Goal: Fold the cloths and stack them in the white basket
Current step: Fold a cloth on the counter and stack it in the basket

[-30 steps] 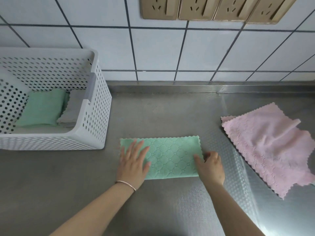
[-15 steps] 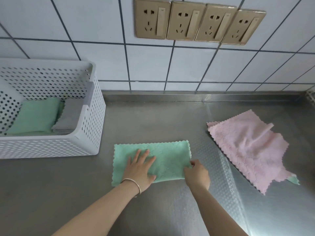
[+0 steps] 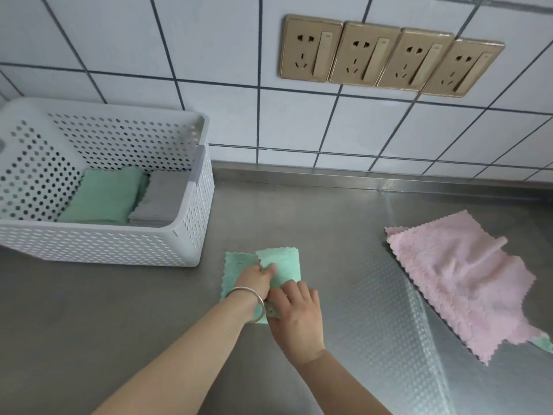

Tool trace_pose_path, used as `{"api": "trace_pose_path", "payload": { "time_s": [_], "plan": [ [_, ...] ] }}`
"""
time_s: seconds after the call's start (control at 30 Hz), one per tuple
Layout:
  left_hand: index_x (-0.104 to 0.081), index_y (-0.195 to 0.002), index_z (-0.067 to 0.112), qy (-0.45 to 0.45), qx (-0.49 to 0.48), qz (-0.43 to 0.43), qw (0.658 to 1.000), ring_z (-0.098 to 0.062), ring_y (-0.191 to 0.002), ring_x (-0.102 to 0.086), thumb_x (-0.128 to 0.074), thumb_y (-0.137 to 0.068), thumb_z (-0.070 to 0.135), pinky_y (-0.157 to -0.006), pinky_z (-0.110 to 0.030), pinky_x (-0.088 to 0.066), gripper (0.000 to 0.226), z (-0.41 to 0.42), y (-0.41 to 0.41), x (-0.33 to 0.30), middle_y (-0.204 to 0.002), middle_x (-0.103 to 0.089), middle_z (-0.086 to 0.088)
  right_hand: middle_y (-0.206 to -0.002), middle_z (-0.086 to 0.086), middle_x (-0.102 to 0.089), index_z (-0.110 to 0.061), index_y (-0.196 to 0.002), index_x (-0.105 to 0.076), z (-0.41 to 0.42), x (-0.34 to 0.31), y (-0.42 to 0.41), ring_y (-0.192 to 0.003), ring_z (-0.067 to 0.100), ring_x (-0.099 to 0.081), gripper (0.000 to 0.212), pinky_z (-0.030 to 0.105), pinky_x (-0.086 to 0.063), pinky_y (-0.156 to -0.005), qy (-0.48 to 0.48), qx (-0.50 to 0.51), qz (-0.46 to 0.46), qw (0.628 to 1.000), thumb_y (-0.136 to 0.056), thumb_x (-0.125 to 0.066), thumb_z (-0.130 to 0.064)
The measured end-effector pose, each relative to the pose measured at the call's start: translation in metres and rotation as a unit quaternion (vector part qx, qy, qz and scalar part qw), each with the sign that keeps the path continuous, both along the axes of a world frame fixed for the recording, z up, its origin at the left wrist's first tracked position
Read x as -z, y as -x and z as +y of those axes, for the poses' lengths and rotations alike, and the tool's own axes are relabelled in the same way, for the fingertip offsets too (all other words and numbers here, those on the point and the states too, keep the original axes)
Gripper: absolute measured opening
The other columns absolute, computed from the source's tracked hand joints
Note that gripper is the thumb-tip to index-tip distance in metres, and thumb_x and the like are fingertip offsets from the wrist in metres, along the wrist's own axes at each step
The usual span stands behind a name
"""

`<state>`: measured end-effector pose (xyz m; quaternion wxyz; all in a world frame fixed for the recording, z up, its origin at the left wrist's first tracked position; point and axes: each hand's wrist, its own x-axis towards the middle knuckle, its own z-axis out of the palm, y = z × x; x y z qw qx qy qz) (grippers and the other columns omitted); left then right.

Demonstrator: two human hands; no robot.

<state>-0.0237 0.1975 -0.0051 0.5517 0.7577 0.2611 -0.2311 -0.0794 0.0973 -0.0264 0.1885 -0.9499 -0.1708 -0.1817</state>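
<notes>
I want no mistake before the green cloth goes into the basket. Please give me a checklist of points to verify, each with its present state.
1. Green cloth folded over: ok, right half lies on left half.
2. Edges aligned: not ok, left edge shows beyond the top layer.
3. Left hand on the cloth: ok.
4. Right hand on the cloth: ok, at its near edge.
5. White basket has room: ok, above the folded green and grey cloths.
6. Pink cloth folded: not ok, lies spread out.
</notes>
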Motion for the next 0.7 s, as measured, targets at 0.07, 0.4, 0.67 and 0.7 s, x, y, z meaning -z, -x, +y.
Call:
{"api": "trace_pose_path", "payload": {
  "time_s": [0.07, 0.4, 0.67, 0.7],
  "plan": [
    [-0.058, -0.084, 0.006, -0.002, -0.009, 0.002, 1.000, -0.031, -0.082, -0.058, -0.046, -0.094, 0.029, -0.076, -0.037, -0.044, 0.027, 0.011, 0.001, 0.001, -0.086, -0.058, -0.017, -0.100, -0.002, -0.053, -0.022, -0.099, -0.052, -0.004, 0.007, 0.004, -0.084, 0.017, -0.044, 0.040, 0.023, -0.038, -0.071, 0.009, 0.000, 0.042, 0.999, -0.059, -0.053, -0.026],
    [-0.046, -0.134, 0.020, -0.094, -0.009, -0.039, 0.995, -0.024, -0.112, -0.058, -0.052, -0.089, 0.022, -0.098, -0.032, -0.043, 0.045, 0.053, 0.008, 0.029, -0.127, -0.060, -0.004, -0.139, 0.002, -0.051, -0.017, -0.133, -0.040, -0.004, 0.040, -0.001, -0.129, 0.017, -0.033, 0.103, 0.037, -0.040, -0.106, 0.131, -0.038, 0.226, 0.964, -0.040, -0.084, -0.021],
    [-0.037, -0.139, 0.031, -0.190, 0.001, -0.057, 0.980, -0.019, -0.121, -0.053, -0.056, -0.090, 0.025, -0.097, -0.026, -0.039, 0.053, 0.061, 0.015, 0.042, -0.134, -0.054, 0.004, -0.136, 0.004, -0.054, -0.015, -0.133, -0.039, 0.003, 0.045, -0.001, -0.130, 0.018, -0.033, 0.102, 0.041, -0.047, -0.094, 0.145, -0.030, 0.231, 0.962, -0.040, -0.081, -0.017],
    [-0.038, -0.139, 0.032, -0.200, -0.005, -0.060, 0.978, -0.020, -0.119, -0.054, -0.056, -0.089, 0.026, -0.095, -0.027, -0.040, 0.053, 0.060, 0.015, 0.043, -0.133, -0.056, 0.003, -0.137, 0.004, -0.053, -0.015, -0.133, -0.039, 0.003, 0.046, -0.001, -0.130, 0.018, -0.033, 0.099, 0.041, -0.048, -0.094, 0.142, -0.033, 0.241, 0.960, -0.042, -0.079, -0.017]
  ]
}}
